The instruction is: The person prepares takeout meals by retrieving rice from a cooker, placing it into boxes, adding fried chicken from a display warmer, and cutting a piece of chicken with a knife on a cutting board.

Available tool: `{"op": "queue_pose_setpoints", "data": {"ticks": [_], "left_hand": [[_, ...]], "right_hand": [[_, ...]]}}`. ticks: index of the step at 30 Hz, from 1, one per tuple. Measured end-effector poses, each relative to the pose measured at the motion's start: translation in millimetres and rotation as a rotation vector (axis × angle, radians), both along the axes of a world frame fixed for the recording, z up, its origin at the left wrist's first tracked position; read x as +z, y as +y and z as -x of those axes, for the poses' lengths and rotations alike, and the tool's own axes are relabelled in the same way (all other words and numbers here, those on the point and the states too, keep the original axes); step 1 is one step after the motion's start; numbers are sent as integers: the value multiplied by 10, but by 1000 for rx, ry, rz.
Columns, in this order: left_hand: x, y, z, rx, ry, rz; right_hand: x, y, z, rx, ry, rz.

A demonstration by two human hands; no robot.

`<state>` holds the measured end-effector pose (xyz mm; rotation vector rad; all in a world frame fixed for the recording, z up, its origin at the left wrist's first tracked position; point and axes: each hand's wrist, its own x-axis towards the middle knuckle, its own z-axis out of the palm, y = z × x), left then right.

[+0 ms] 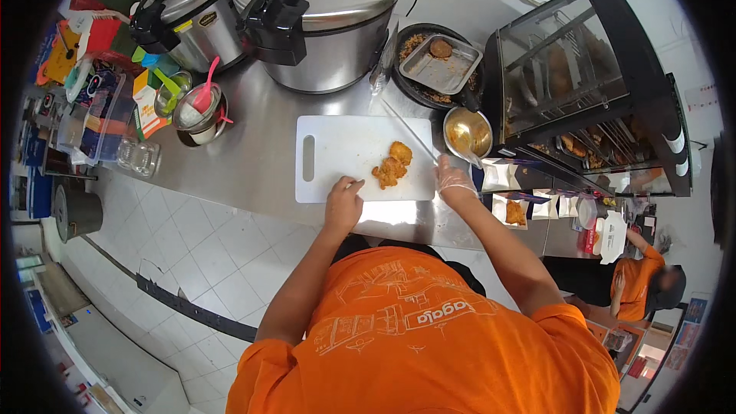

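Observation:
A white plastic cutting board (339, 152) with a slotted handle lies on the steel counter before me. Pieces of golden fried, breaded food (393, 169), apparently chicken, sit together on its right half. My right hand (453, 179), in a clear plastic glove, grips a knife (409, 130) at the board's right edge; the blade points up and left over the board. My left hand (345, 202) is bare and rests at the board's near edge, left of the food, thumb apart from bent fingers. It holds nothing.
Two large steel cookers (330, 40) stand behind the board. At right are a black pan (420, 100) bearing a metal tray (454, 77), a steel bowl (468, 132), a glass warming cabinet (575, 86) and paper food boxes (499, 175). Steel bowls (198, 106) stand left. A co-worker (629, 287) is at right.

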<state>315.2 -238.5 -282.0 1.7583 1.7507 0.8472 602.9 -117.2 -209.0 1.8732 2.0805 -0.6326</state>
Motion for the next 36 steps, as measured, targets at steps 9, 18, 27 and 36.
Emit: {"op": "queue_pose_setpoints", "data": {"ticks": [9,18,27,36], "left_hand": [[217,-903,385,109,-112,-5],[261,-1152,573,191,-119,120],[170,-1216,663,214,-127,150],[224,-1108,678,203,-133,137]], "right_hand": [[46,20,743,209,193,-204],[-853,391,553,-172,603,-123],[-1073,664,265,-443,870,201],[-274,27,850,153,199,-211]]}}
